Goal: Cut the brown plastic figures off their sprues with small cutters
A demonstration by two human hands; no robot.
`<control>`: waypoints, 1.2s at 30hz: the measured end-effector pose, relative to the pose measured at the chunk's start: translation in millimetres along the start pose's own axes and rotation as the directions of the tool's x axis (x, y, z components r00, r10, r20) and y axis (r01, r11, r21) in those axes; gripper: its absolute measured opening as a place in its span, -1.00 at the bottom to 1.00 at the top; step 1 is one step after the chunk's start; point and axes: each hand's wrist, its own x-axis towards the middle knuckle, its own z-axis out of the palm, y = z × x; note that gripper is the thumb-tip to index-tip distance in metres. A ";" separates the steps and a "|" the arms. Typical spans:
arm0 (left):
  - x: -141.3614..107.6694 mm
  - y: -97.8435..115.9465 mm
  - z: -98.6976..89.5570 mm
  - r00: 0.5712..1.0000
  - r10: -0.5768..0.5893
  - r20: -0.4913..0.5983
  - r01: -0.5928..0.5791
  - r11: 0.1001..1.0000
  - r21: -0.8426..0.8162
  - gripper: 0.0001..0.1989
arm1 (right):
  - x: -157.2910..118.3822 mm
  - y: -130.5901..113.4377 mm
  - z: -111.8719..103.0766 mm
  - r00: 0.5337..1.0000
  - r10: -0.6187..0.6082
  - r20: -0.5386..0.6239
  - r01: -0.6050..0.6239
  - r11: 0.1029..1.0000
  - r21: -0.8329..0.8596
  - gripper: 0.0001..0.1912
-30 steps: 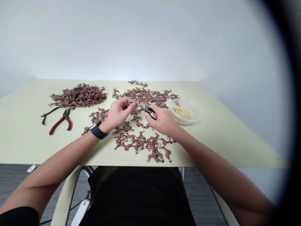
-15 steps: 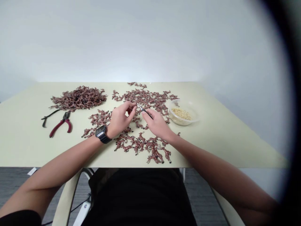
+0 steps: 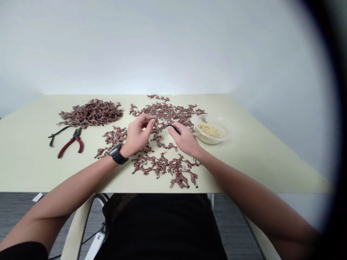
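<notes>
Rightward, my right hand (image 3: pixel 185 140) meets only the plastic tub (image 3: pixel 211 139) — leftward, my left hand (image 3: pixel 137 135) must cross brown figurines (image 3: pixel 115 135) before the red-handled pliers (image 3: pixel 71 146).

Right hand (image 3: pixel 184 140) — small black snips (image 3: pixel 172 126) pinched — above brown animal figurines (image 3: pixel 162 165)

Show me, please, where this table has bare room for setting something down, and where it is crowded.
The cream table top is free right of the plastic bowl and below the red-handled pliers. It is crowded among the brown figurines, around the left hand and the right hand, which holds small black snips.
</notes>
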 end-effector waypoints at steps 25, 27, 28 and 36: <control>0.9 0.2 -1.8 0.792 -0.299 0.532 0.609 0.428 -0.667 -0.82 | -2.9 3.6 -7.7 0.908 -0.412 -0.077 0.369 0.873 -0.319 -0.65; 0.7 1.3 -1.4 0.789 -0.316 0.528 0.615 0.421 -0.667 -0.80 | -2.9 2.4 -9.8 0.917 -0.396 -0.051 0.360 0.874 -0.326 -0.63; 0.7 1.9 -1.3 0.787 -0.324 0.524 0.617 0.419 -0.667 -0.80 | -3.2 1.5 -10.8 0.924 -0.380 -0.035 0.349 0.878 -0.327 -0.62; -0.5 3.6 -2.5 0.771 -0.349 0.532 0.637 0.416 -0.650 -0.79 | -4.1 0.3 -10.6 0.937 -0.348 -0.021 0.319 0.882 -0.346 -0.58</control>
